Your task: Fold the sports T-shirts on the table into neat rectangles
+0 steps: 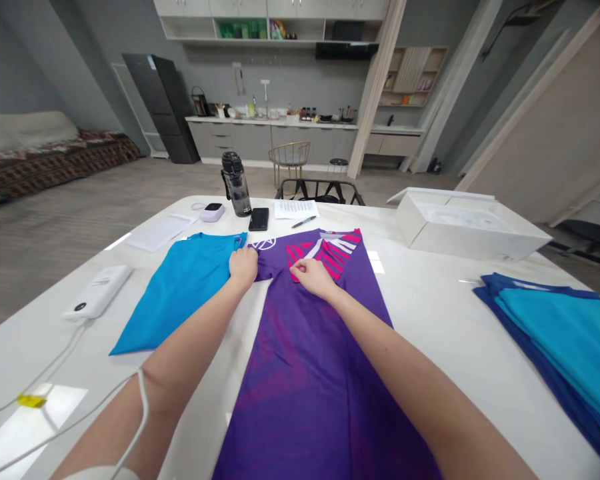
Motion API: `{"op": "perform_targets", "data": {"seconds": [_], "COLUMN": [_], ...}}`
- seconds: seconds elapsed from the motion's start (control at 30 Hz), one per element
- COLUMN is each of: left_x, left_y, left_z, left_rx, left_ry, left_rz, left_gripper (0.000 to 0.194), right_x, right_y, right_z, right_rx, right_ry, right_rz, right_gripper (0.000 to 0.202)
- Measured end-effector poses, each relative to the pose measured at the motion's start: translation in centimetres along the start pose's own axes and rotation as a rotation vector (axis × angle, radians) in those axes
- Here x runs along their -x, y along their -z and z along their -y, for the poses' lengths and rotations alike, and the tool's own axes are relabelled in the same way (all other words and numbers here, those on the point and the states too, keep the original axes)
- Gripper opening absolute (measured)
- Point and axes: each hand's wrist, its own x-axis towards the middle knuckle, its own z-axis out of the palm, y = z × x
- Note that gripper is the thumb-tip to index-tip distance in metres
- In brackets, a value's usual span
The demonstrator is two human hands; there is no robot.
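Note:
A purple shirt (305,373) lies lengthwise on the white table, with a pink-and-white striped part (330,257) folded over near its top. My left hand (243,267) is closed over the end of its sleeve, which bears a white emblem, right at the edge of a blue shirt (185,277). On the striped part, my right hand (314,277) pinches the cloth with thumb and fingers; its fingertips partly hide the fabric there. The blue shirt lies flat to the left, partly behind my left forearm. A white cable hangs across that forearm.
Folded blue clothes (560,333) are stacked at the right edge, behind them an open white box (473,230). At the back are a dark bottle (237,187), phone (259,219), pen (304,222) and papers (296,209). A white power bank (99,292) with cables lies left.

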Motion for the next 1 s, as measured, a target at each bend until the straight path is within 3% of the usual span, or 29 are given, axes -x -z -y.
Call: {"op": "perform_targets", "data": {"seconds": [0.13,0.23,0.47,0.53,0.63,0.77,0.9,1.0], "left_x": [-0.1,0.4,3.0,3.8,4.5,4.5,3.7,2.7], "left_y": [0.9,2.0,2.8,2.5,2.4,2.9,3.9,5.4], "left_z": [-0.1,-0.9,-2.2,-2.1,-1.7,-1.9,-3.6,-6.4], "left_rx": [0.045,0.123,0.218,0.199,0.199,0.268,0.466,0.733], "left_ry": [0.069,0.073,0.04,0.047,0.04,0.034,0.009,-0.047], "left_rz": [-0.064,-0.086,-0.095,-0.082,-0.061,-0.099,-0.134,-0.179], "left_gripper": [0.035,0.032,0.03,0.034,0.026,0.025,0.024,0.025], "right_x": [-6.1,-9.0,-10.8,-11.0,-11.4,-11.7,-11.7,-11.4], "right_y": [-3.4,-5.4,-6.6,-6.1,-4.7,-2.3,0.9,4.5], "right_z": [2.2,3.9,4.2,3.9,3.5,3.2,3.1,2.5], "right_rx": [-0.361,-0.562,-0.507,-0.507,-0.529,-0.609,-0.734,-0.805], "right_ry": [-0.202,-0.391,-0.432,-0.417,-0.396,-0.397,-0.399,-0.395], "right_rz": [0.067,0.122,-0.05,-0.069,-0.099,-0.105,-0.064,-0.038], "right_gripper": [0.038,0.049,0.024,0.019,0.017,0.017,0.017,0.017]}}
